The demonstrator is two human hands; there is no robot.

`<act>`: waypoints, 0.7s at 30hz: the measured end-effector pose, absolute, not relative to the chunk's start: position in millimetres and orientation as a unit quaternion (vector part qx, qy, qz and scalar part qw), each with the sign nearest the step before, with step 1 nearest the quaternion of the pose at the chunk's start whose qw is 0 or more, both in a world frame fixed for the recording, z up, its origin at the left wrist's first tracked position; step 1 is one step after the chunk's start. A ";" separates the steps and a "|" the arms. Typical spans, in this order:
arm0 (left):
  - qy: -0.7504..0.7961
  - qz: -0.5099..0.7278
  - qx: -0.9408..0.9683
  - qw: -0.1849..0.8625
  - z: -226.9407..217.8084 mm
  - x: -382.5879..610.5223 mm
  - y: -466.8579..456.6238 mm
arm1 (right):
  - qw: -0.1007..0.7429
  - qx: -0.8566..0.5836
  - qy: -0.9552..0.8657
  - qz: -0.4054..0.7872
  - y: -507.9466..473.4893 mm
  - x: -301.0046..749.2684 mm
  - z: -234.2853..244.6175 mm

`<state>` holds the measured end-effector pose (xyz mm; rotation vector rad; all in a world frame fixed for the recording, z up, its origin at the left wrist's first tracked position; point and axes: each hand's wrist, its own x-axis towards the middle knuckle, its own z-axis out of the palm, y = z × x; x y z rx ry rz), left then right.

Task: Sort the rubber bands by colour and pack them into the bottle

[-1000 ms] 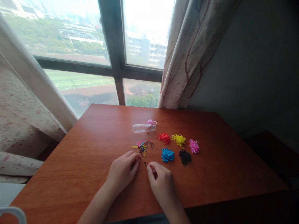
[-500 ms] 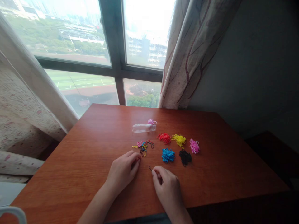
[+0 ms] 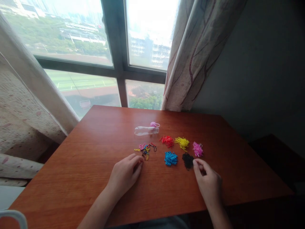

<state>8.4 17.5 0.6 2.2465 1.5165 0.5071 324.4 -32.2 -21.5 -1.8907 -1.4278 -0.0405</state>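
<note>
My left hand (image 3: 127,170) rests on the table, fingers curled into a pinch beside a small mixed heap of coloured loop-shaped pins (image 3: 145,149). Anything between those fingertips is too small to make out. Over on the right, my right hand (image 3: 208,178) has its thumb and forefinger pressed together at the right edge of a black pile of pins (image 3: 188,161). Whether a black pin is in that pinch cannot be seen. Close by lie a blue pile (image 3: 171,158), a red pile (image 3: 167,141), a yellow pile (image 3: 182,143) and a pink pile (image 3: 197,149).
A clear plastic bottle (image 3: 145,130) lies on its side behind the piles, with a pink looped cap (image 3: 154,124) next to it. The brown table (image 3: 78,171) meets a window with curtains (image 3: 188,57). A white curved object (image 3: 14,216) shows at lower left.
My right hand, which held a black pin near the table's middle, has moved right to the black pile. The left hand has stayed by the mixed heap.
</note>
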 end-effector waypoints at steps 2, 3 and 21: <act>0.540 0.182 0.799 0.191 0.1 8.5 17.5 | 0.365 -0.743 -0.560 -0.019 -30.7 329.0 -22.5; 0.541 0.182 0.799 0.191 0.1 8.6 17.6 | 0.362 -0.744 -0.562 -0.019 -30.4 329.5 -22.5; 0.548 0.186 0.793 0.191 4.7 11.0 17.6 | 0.389 -0.593 -0.692 0.134 -25.2 221.4 -17.2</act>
